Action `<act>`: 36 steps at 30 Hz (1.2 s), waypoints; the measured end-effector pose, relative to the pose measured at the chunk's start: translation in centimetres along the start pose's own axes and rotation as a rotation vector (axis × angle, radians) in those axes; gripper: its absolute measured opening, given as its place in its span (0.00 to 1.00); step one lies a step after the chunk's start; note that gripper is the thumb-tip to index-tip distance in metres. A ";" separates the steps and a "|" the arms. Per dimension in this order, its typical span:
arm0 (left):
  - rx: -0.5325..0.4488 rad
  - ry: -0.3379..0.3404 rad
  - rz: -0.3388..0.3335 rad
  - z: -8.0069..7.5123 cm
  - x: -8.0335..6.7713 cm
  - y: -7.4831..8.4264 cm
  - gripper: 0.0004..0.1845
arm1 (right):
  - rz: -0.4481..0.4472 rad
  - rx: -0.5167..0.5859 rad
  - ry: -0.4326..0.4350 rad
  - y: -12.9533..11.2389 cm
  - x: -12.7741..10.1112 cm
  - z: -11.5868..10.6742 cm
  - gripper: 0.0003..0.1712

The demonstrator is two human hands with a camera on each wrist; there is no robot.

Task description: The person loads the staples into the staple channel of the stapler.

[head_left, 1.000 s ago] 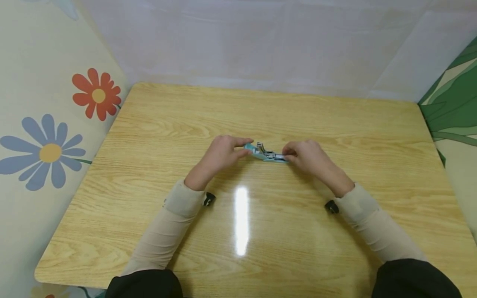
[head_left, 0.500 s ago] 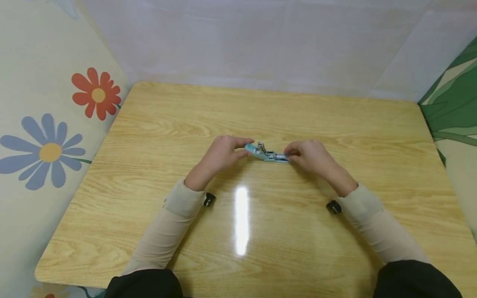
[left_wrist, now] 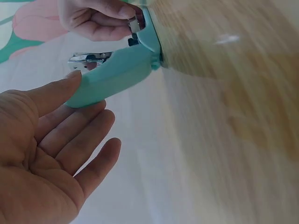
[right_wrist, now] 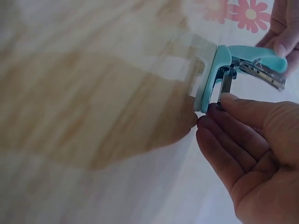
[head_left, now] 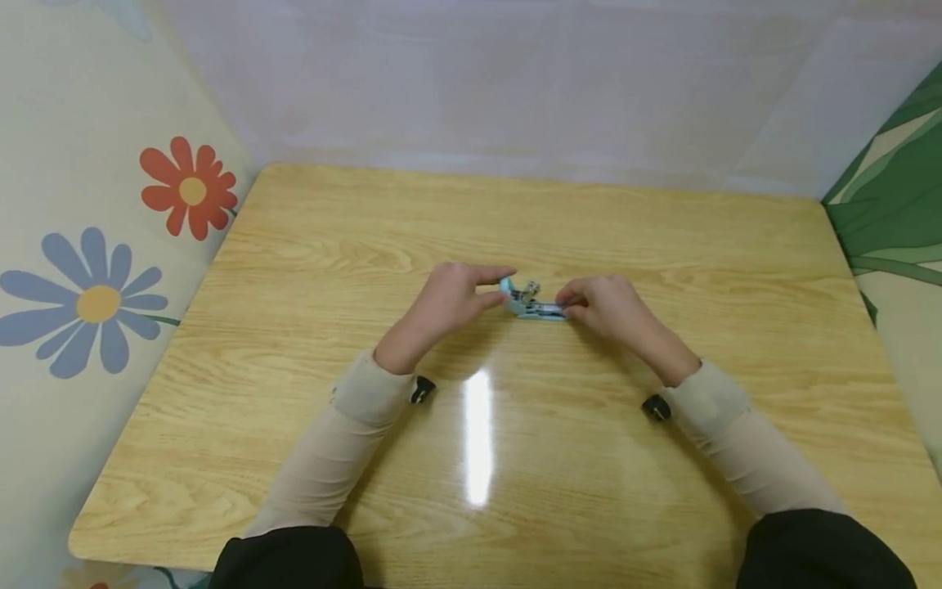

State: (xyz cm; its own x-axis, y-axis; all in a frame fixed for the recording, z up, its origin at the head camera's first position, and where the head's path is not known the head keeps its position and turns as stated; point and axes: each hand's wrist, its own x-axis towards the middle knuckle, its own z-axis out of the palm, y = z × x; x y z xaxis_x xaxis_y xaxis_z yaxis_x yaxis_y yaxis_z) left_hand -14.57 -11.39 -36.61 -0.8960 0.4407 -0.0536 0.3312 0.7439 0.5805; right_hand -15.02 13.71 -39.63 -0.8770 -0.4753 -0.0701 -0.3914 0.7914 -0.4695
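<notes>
Near the middle of the table [head_left: 309, 458], slightly toward the far edge, held above it: teal stapler [head_left: 531, 303], hinged open. Left hand [head_left: 445, 303] pinching its top arm between thumb and fingers; right hand [head_left: 607, 307] pinching the other end.

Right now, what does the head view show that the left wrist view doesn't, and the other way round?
Only the head view shows the whole wooden table, both beige sleeves, and the flower-print wall.

Only the left wrist view shows, close up, the left hand's fingertips on the cover's end, and the metal staple rail standing apart from the cover.

Both show the teal stapler held between the left hand and right hand.
</notes>
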 end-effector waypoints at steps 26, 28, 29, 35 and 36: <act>0.068 -0.026 0.077 2.1 2.6 2.6 0.20 | 0.026 0.130 -0.003 0.8 0.1 0.1 0.14; 0.093 -0.045 0.077 2.1 2.7 2.7 0.20 | 0.025 0.135 -0.006 0.9 0.1 0.1 0.14; 0.103 -0.052 0.079 2.1 2.7 2.8 0.19 | 0.027 0.140 -0.007 0.9 0.1 0.2 0.15; 0.134 -0.057 0.089 2.1 2.7 2.7 0.19 | 0.034 0.084 0.017 0.7 0.1 0.2 0.15; 0.141 -0.055 0.089 2.1 2.8 2.7 0.19 | 0.039 0.069 0.024 0.6 0.1 0.2 0.14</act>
State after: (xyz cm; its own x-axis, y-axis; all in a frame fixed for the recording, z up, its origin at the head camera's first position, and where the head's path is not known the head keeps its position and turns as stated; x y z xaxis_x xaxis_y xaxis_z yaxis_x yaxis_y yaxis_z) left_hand -15.51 -7.10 -36.90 -0.8451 0.5320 -0.0534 0.4504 0.7621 0.4652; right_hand -15.28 14.08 -40.09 -0.8979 -0.4347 -0.0692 -0.3372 0.7804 -0.5267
